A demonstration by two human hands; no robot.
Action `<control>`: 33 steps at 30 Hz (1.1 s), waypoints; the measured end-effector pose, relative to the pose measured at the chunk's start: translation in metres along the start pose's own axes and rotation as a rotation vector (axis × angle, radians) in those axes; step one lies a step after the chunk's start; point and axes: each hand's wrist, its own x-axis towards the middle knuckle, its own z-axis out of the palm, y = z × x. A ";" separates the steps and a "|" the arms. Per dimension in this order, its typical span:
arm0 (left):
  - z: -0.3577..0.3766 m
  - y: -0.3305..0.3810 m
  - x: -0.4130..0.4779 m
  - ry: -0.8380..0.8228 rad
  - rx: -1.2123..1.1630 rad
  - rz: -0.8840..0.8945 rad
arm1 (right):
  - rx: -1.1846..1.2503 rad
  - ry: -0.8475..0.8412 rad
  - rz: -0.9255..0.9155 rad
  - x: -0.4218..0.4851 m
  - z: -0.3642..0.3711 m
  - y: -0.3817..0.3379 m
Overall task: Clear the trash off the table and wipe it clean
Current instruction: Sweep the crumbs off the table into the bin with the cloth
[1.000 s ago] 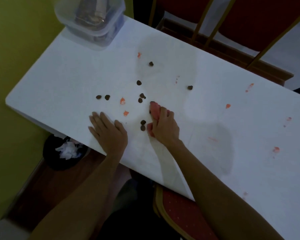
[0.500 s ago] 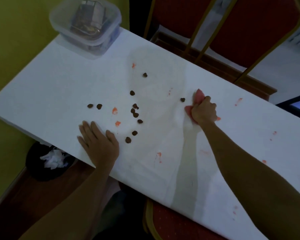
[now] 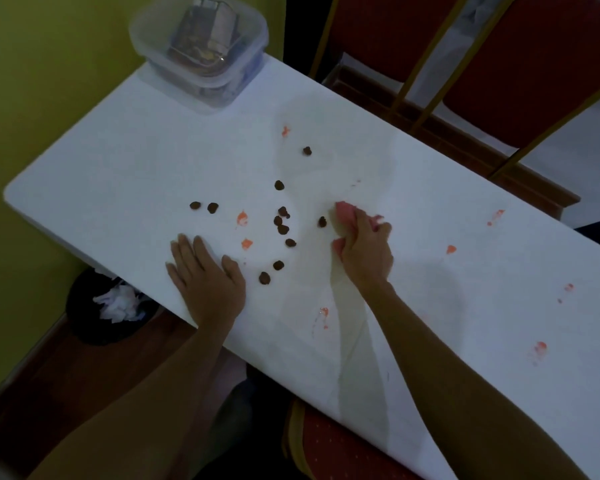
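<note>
Bin sits on the floor below the table's left end, black, w/ crumpled white paper inside, just beyond the near edge. A clear lidded box stands on the far left corner of the table.

Left hand lies flat on the table near its front edge, palm down, fingers spread, holding nothing; it reads as a brace. Just right of it the brown crumbs are scattered: two off to the left, a loose bunch mid-table, two close to the left hand's thumb side, one farther back. Orange smears sit among them, more toward the table's right end and front edge.

Right hand is closed round a bunched pink cloth, pressing it onto the table just right of the crumb bunch; one crumb lies almost touching the cloth's left edge. Wet streaks show around the hand.

Risks, as I judge them: the crumbs aren't cleared yet, so a damp cloth swept left could mash them into brown streaks or flick them off the front edge onto the floor, missing the bin. Wiping through orange smears w/ the same bunched face prob. spreads colour rather than lifting it. A hard sweep left could also knock crumbs under the braced left hand.
</note>
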 end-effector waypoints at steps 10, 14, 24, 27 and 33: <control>0.001 -0.001 0.000 0.026 -0.025 0.011 | -0.024 -0.022 0.001 -0.024 0.034 -0.045; 0.001 -0.003 -0.001 0.030 -0.057 0.031 | -0.012 -0.120 -0.199 -0.019 0.044 -0.092; -0.024 -0.021 0.024 -0.151 -0.355 -0.048 | 0.049 -0.013 0.184 -0.081 0.034 -0.061; -0.033 -0.033 0.050 -0.175 -0.396 -0.041 | 0.081 -0.006 0.215 -0.109 0.059 -0.089; -0.041 -0.062 0.099 -0.189 -0.394 0.015 | 0.153 -0.077 0.111 -0.106 0.082 -0.175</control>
